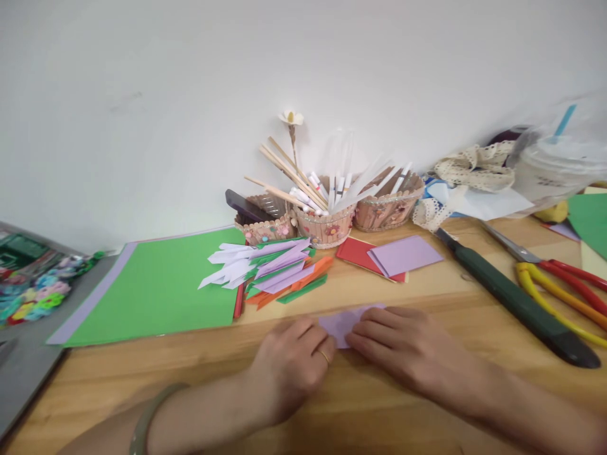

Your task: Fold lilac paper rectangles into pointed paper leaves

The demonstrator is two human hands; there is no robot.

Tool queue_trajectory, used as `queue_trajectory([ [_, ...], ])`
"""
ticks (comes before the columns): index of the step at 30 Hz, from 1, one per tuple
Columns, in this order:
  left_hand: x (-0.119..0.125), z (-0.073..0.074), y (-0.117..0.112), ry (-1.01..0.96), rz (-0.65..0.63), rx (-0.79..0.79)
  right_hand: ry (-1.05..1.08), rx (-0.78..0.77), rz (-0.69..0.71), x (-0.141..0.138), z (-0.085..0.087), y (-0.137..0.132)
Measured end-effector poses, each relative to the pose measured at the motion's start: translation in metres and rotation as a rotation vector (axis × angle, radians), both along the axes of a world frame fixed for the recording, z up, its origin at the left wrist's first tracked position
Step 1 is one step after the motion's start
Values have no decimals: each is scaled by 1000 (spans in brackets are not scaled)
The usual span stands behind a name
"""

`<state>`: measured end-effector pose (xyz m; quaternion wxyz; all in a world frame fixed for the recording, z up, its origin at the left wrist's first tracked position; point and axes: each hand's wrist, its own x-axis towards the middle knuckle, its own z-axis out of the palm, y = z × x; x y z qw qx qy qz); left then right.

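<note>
A small piece of light purple paper lies on the wooden table between my hands. My left hand, a ring on one finger, is closed at the paper's left end with the fingers curled. From the right, my right hand grips the other end, its fingers together over the edge. Both hands cover much of the sheet, and the thumbs are hidden. Just beyond them is a pile of folded purple, green and orange paper pieces. Purple paper rectangles rest on red paper behind my right hand.
Large green sheets lie to the left. Decorated baskets with sticks and pens stand against the wall. At right are a dark-handled tool, scissors, lace ribbon and a lidded plastic cup. Colourful items sit far left.
</note>
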<state>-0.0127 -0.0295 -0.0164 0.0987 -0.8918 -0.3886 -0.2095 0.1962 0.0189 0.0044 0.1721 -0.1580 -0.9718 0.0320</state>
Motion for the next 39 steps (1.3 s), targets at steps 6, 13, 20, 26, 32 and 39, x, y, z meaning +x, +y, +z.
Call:
queue_trajectory([
  [6,-5,5,7,-192,86,-318,-45,-399,-160,18,5,24],
  [13,-9,7,20,-313,159,-553,-98,-444,-300,23,2,26],
  [20,-6,8,19,-390,167,-626,-125,-418,-381,22,-4,22],
  [26,-2,10,19,-461,168,-742,-116,-443,-403,25,-9,23],
  [32,1,8,20,-461,203,-746,-172,-422,-455,24,-12,21],
  [39,2,6,20,-386,242,-722,-200,-612,-588,22,1,24],
])
